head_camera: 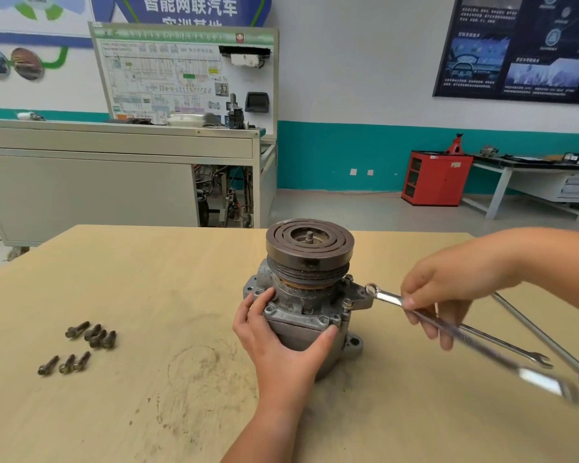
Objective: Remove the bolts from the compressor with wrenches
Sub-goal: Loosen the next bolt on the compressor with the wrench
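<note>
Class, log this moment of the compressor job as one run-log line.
left hand: grips compressor | right hand: holds wrench, ring end near mounting ear | loose bolts: on table, left of compressor

Left hand cupped, gripping; right hand pinching, fingers curled.

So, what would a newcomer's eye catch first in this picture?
The compressor stands upright in the middle of the table, gripped by the left hand. The right hand holds a wrench, its ring end close to the compressor's right side. Loose bolts lie to the left.
</note>
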### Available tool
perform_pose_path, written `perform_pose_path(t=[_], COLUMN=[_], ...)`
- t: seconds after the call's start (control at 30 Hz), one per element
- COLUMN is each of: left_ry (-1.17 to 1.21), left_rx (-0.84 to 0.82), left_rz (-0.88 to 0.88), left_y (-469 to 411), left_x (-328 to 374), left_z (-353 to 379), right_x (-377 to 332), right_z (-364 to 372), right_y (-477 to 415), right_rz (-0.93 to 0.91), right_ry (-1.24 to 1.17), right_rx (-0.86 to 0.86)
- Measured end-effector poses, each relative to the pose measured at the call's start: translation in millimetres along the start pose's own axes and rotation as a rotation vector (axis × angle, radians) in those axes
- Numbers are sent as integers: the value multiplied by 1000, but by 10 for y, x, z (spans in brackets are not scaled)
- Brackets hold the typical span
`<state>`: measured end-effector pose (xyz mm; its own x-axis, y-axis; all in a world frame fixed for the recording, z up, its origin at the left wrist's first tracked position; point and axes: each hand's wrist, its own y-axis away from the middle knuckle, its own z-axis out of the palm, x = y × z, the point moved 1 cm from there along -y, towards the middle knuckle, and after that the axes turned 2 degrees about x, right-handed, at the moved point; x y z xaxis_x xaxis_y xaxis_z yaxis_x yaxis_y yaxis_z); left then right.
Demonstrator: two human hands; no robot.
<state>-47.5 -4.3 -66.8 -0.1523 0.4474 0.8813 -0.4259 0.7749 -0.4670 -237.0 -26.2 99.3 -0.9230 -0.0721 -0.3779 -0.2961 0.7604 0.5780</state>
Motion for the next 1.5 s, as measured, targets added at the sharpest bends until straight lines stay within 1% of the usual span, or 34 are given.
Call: perform_pose_path(t=[0.13, 0.2, 0.33, 0.43, 0.5, 0.57, 0.63, 0.67, 0.7, 0.77, 0.83, 0.9, 0.93, 1.0, 1.03, 1.1, 1.13, 1.2, 1.23, 1.27, 1.33, 1.37, 1.4, 1.43, 1.47, 1.5], left_ry=[-5, -14, -15, -15, -12, -7, -11, -18, -26, -22, -14, -23, -31, -66, -83, -81, -58, -55, -119, -231, -473, -540, -598, -649, -671, -632], left_rx=[13, 20, 29, 33, 37, 41, 46, 51, 56, 57, 57, 58, 65, 106, 138, 156, 95, -161, -303, -454, -772, -866, -925, -942, -947, -926], left_rz=[12, 20, 35, 38, 35, 31, 37, 42, 43, 27, 18, 16, 19, 72, 164, 455, 596, 766, 805, 794, 562, 462, 376, 332, 298, 269], left_y=[-6, -9, -9, -15, -13, -4, -5, -8, -12, -16, -23, -21, -12, -1, 8, 87, 169, 380, 476, 563, 675, 698, 703, 704, 701, 690], left_x=[-11, -15, -10, -9, -2, 2, -7, -14, -11, -8, -12, 4, 24, 103, 168, 292, 352, 399, 397, 375, 348, 289, 240, 226, 224, 222], left_z=[9, 6, 0, 0, 0, 3, 9, 11, 13, 8, -6, -2, 5, 10, -1, 0, 35, 204, 318, 445, 637, 702, 760, 788, 795, 778], right_x=[-5, -81, -197, -228, -220, -203, -199, -196, -190, -144, -16, 216, 349, 627, 761, 956, 1013, 1068, 1073, 1066, 1029, 1022, 1029, 1022, 1002, 953], right_z=[307, 391, 430, 424, 354, 204, 42, -14, -46, -60, -55, 2, 70, 310, 477, 817, 955, 1116, 1146, 1154, 1145, 1130, 1114, 1097, 1084, 1067], right_y=[29, 20, -55, -77, -62, -43, -67, -99, -137, -185, -165, -142, -154, -247, -315, -454, -529, -668, -732, -789, -882, -919, -959, -965, -952, -921], right_rz=[-110, -159, -149, -116, -93, -53, -30, -53, -104, -212, -238, -226, -220, -175, -116, 20, 68, 120, 121, 109, 122, 160, 193, 212, 208, 172], right_ry=[-445, -561, -557, -534, -443, -220, 91, 236, 331, 340, 248, 42, -89, -363, -473, -607, -636, -658, -681, -723, -734, -684, -640, -616, -605, -609], right_rx=[-60, -62, 26, 12, -22, -15, 119, 216, 313, 423, 433, 458, 515, 700, 790, 888, 897, 889, 889, 883, 869, 880, 909, 943, 976, 1016])
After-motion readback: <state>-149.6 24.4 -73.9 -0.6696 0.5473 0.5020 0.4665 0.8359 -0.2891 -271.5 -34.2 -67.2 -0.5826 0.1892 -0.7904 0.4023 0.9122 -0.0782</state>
